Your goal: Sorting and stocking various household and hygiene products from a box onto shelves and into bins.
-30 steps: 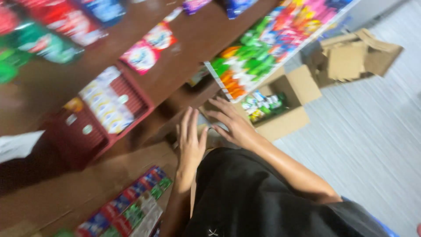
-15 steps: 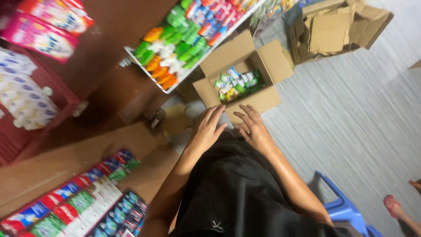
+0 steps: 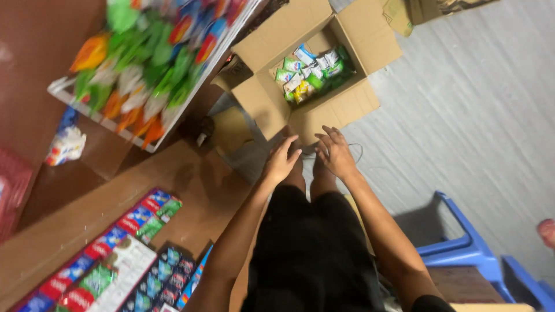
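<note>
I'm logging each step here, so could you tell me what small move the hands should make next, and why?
Probably reach both hands forward onto the near wall of the open cardboard box. The left hand and right hand are empty, fingers spread, just short of that wall, and the small packets lie deep inside it.
</note>
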